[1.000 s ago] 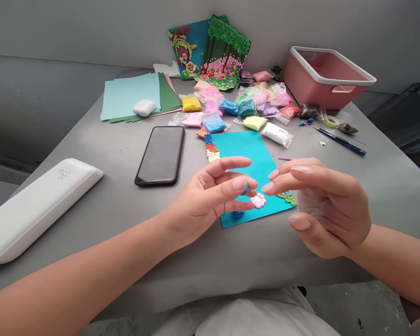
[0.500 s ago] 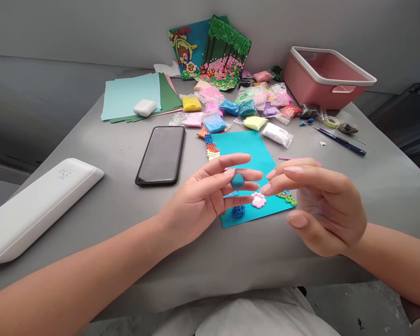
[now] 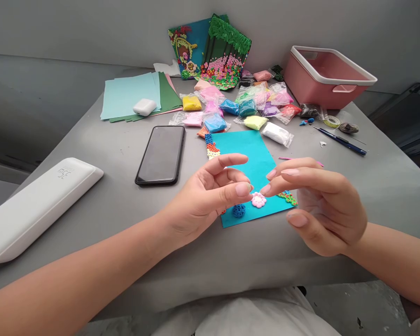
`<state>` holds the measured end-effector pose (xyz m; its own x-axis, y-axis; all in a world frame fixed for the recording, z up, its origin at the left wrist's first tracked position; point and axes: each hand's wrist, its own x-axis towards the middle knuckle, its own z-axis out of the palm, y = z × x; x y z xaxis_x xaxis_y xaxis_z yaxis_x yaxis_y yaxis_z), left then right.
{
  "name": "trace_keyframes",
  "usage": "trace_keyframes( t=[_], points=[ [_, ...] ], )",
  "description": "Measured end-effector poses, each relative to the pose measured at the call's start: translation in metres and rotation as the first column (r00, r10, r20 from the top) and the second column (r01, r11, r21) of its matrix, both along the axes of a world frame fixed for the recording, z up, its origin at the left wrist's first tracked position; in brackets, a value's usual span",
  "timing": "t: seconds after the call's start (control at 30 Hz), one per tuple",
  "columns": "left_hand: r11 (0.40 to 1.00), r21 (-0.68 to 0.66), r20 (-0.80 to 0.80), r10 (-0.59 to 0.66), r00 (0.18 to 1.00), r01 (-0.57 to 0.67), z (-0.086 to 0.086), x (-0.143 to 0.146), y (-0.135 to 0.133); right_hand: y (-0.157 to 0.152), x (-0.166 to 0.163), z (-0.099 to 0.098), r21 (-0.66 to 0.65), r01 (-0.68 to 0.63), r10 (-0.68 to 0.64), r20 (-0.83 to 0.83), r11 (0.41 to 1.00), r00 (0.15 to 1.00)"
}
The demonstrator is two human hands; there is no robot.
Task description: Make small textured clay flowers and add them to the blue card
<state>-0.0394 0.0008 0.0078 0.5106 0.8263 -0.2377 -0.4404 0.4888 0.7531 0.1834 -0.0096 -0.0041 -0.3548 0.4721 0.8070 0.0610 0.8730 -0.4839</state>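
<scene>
My left hand (image 3: 210, 200) hovers above the blue sheet, thumb drawn against its fingertips. The small blue clay ball it held a moment before is now hidden behind the thumb and fingers. To its right, my right hand (image 3: 325, 205) is raised with curled fingers, a gap between thumb and fingertips, holding nothing. Beneath both lies the bright blue sheet (image 3: 248, 149), decorated with clay pieces: a pink flower (image 3: 258, 200), a dark blue cluster (image 3: 238, 211), a green and orange patch (image 3: 288, 198) and a strip of small rings (image 3: 212, 148) at the left edge.
Several bags of coloured clay (image 3: 247, 108) lie behind the sheet. A phone (image 3: 161, 155), a white device (image 3: 42, 205) and paper sheets (image 3: 129, 95) are on the left. At right are a pink basket (image 3: 329, 84), a dark blue pen-like tool (image 3: 343, 141) and tape (image 3: 332, 122).
My left thumb has slid forward and right over the fingertips, and the other fingers have curled in. The blue clay ball has gone out of sight. My right hand has barely moved.
</scene>
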Motion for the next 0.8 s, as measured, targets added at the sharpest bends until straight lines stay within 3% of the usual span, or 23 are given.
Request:
trace_keyframes(
  t=[0.27, 0.53, 0.8],
  points=[
    [0.998, 0.053, 0.070, -0.047, 0.996, 0.043, -0.0052, -0.0015, -0.0006, 0.0019, -0.0013, 0.0014, 0.002, -0.038, 0.038, -0.008, 0.999, 0.999],
    [1.000, -0.005, -0.005, 0.017, 1.000, -0.017, -0.0026, -0.0013, 0.0003, 0.0001, 0.0003, 0.0004, 0.015, 0.045, -0.045, 0.017, 0.999, 0.999],
    [1.000, -0.001, 0.030, -0.014, 0.999, 0.014, -0.0005, -0.0006, 0.0008, 0.0003, 0.0003, 0.0023, 0.036, 0.073, -0.074, 0.054, 0.997, 0.996]
  ],
)
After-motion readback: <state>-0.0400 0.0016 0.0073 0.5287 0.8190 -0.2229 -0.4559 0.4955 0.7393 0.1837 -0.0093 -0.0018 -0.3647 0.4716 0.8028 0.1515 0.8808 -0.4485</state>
